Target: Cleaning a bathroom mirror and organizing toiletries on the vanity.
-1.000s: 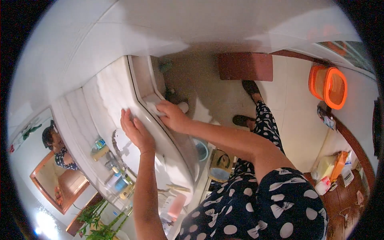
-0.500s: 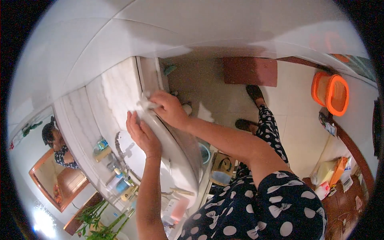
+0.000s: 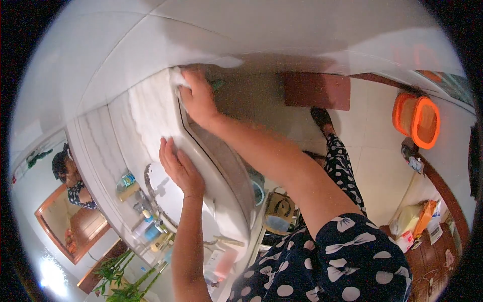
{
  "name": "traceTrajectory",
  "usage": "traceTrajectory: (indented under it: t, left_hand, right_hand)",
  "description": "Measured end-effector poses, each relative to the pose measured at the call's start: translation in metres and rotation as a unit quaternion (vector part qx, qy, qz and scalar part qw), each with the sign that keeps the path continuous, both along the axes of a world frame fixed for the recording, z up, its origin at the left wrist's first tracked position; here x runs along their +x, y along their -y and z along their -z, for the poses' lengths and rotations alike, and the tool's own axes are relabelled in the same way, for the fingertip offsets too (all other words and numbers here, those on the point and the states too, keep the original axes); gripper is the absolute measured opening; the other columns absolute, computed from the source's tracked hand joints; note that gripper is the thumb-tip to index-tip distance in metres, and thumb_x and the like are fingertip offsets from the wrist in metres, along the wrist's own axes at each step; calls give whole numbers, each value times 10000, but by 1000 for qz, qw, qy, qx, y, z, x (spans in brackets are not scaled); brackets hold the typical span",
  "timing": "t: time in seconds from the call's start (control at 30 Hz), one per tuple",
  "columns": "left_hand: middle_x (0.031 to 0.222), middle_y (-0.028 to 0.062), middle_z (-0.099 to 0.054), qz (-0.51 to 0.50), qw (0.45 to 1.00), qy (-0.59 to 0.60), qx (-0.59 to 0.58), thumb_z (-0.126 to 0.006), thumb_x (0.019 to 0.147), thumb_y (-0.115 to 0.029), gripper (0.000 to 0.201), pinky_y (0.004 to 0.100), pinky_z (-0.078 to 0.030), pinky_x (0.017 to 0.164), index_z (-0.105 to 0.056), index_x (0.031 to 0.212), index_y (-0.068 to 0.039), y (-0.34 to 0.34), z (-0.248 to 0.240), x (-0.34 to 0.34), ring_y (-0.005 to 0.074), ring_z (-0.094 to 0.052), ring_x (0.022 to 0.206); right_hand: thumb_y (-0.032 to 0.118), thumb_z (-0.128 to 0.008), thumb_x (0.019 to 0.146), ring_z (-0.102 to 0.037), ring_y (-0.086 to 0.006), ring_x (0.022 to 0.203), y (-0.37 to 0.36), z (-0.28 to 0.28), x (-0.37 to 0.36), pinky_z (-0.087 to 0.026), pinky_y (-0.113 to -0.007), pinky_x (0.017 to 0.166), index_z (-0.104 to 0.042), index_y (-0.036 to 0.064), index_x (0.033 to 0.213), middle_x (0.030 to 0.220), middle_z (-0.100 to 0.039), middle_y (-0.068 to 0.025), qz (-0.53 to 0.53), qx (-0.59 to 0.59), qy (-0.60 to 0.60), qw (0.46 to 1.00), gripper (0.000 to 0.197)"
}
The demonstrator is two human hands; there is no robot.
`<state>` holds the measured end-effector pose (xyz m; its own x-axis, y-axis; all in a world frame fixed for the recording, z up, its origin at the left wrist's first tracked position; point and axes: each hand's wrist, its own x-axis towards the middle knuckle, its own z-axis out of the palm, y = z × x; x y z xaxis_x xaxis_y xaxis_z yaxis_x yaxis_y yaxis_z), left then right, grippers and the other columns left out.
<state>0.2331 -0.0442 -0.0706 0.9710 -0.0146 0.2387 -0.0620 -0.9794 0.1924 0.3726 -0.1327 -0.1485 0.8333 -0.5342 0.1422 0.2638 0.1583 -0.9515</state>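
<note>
A pale marble-patterned countertop [image 3: 146, 103] runs along the wall, with a white wash basin [image 3: 170, 197] set into it. My right hand [image 3: 200, 100] is at the counter's far end, where its front edge meets the wall. Its fingers are closed on a small white cloth [image 3: 178, 77], mostly hidden by the hand and pressed to the counter; whether it is fabric or paper is unclear. My left hand [image 3: 182, 170] lies with extended fingers on the counter beside the basin rim, holding nothing.
Toiletries and a blue cup [image 3: 153, 231] stand behind the basin, below a mirror [image 3: 83, 201]. Green plant stalks [image 3: 133, 282] rise at lower left. On the floor side are a brown-red mat [image 3: 322, 90], an orange-rimmed bin [image 3: 425, 122] and a paper bag [image 3: 279, 207].
My right hand has slid the white cloth away from me along the counter's front edge, up to the wall. The left hand stays nearly where it was.
</note>
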Motion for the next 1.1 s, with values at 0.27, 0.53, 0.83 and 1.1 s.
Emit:
traceTrajectory:
  t: [0.27,0.53,0.83,1.1]
  left_hand:
    - [1375,233,-429,6,1000,13,8,-427,925,-104,369,461,-285,1080,-487,1273,3,-7,-1,1,388,-393,1277]
    - [1375,232,-431,-8,1000,5,-25,-426,898,-73,376,460,-291,1078,-493,1260,7,1,2,2,387,-396,1275]
    - [1385,219,-426,-12,1000,1,-18,-437,899,-68,369,464,-285,1079,-492,1257,4,-13,1,0,390,-383,1283]
    - [1386,217,-426,-22,1000,-1,-10,-442,893,-79,373,471,-279,1080,-496,1255,-8,-12,-7,-3,391,-381,1282]
  right_hand:
    - [-4,-584,789,-594,-398,961,6,38,-104,-469,-414,866,-582,-21,1046,1033,-597,-224,-265,-78,-10,961,258]
    - [63,-596,807,-544,-403,1034,-13,57,6,-442,-454,906,-540,-36,1155,1094,-569,-231,-3,-146,-163,976,366]
    - [68,-525,822,-553,-368,983,-24,75,-52,-459,-448,858,-622,-17,1042,1069,-555,-215,-216,-127,-130,959,255]
    - [42,-510,805,-556,-365,1005,-5,77,-56,-461,-444,857,-618,-10,1039,1071,-557,-211,-267,-194,-56,942,262]
